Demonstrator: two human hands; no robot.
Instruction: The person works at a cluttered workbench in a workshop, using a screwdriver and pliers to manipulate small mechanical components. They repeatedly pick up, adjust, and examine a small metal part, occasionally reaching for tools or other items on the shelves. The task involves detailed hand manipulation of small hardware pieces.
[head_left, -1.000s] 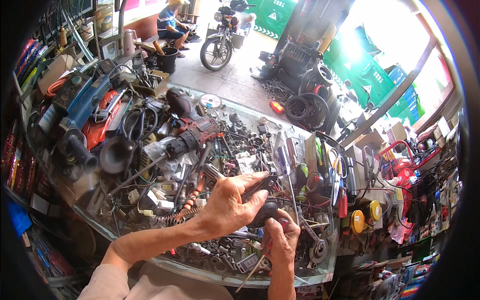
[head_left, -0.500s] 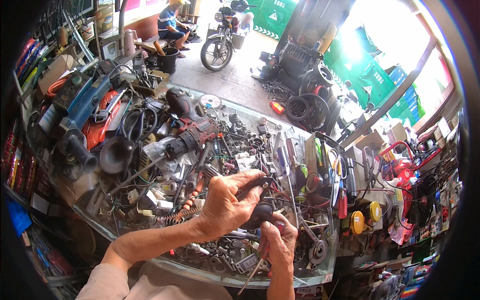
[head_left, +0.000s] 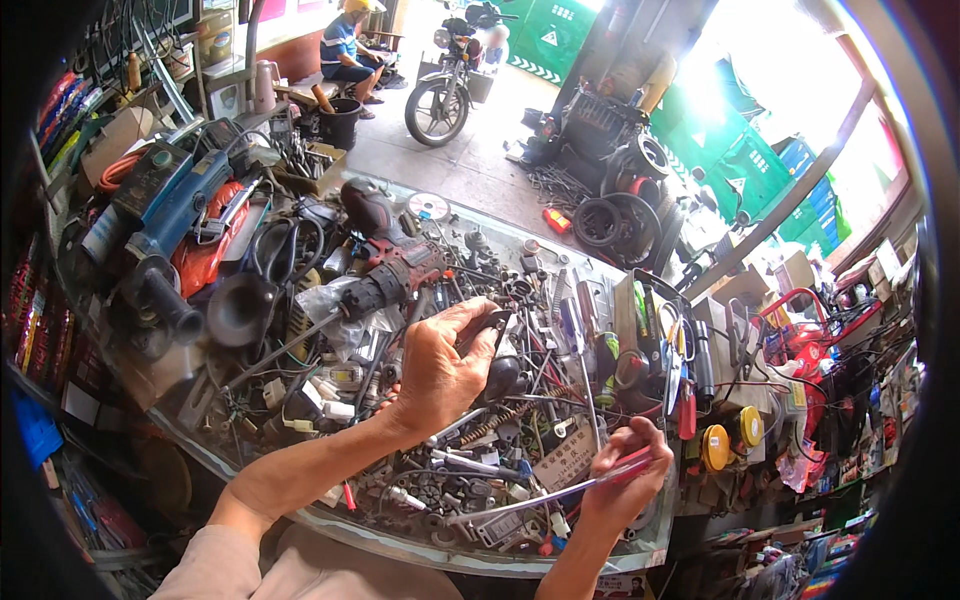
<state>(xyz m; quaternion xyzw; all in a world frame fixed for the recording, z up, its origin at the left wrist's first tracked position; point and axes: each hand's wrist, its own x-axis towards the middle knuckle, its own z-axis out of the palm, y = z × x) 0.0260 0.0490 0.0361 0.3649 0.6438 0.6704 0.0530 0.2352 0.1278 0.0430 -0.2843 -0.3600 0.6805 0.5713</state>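
Note:
My left hand [head_left: 445, 365] is closed round a black round part [head_left: 503, 378] with a flat dark bracket [head_left: 496, 321], raised above the cluttered glass-topped bench. Its fingers pinch the bracket and hide some of the part. Apart from it, to the right, my right hand [head_left: 628, 478] grips a screwdriver [head_left: 540, 499] by its reddish handle. The long thin shaft points left over the loose parts, its tip low near the bench's front edge. Beneath the hands lie a coil spring [head_left: 510, 415], a printed card [head_left: 566, 456] and many small metal pieces.
A red and black cordless drill [head_left: 390, 270] lies beyond my left hand. Farther left is a blue power tool [head_left: 180, 205]. Scissors [head_left: 677, 345] and other tools stand in a holder at right, near yellow rolls [head_left: 716, 446]. A motorcycle [head_left: 440, 95] and a seated person [head_left: 348, 55] are behind.
My right hand has moved right, away from the black part, and the screwdriver has swung to point left. My left hand has shifted slightly left and away from me with the part, turning it.

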